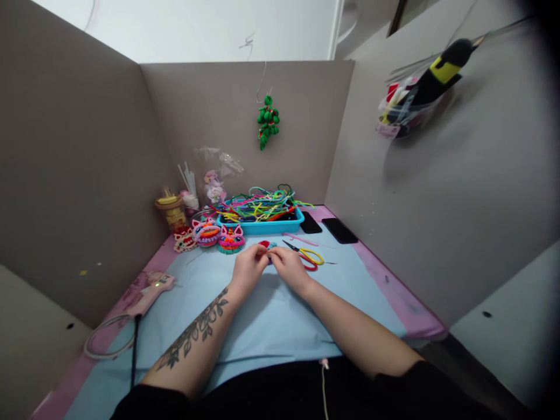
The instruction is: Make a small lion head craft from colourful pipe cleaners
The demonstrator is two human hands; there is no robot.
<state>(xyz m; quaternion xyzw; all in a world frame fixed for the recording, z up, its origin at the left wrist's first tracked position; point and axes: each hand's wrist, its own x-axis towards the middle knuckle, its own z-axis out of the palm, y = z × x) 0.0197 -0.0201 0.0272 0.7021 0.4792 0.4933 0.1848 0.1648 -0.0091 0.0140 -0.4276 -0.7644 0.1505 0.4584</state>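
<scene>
My left hand and my right hand meet over the light blue mat, fingers pinched together on a small red and blue pipe-cleaner piece. Most of that piece is hidden by my fingers. Scissors with red and yellow handles lie just right of my right hand. A pink pipe cleaner lies beyond them.
A blue tray of several coloured pipe cleaners stands at the back. Finished colourful figures sit left of it, next to a small jar. Two phones lie at the right. A pink glue gun with cable lies at the left. A green figure hangs on the back wall.
</scene>
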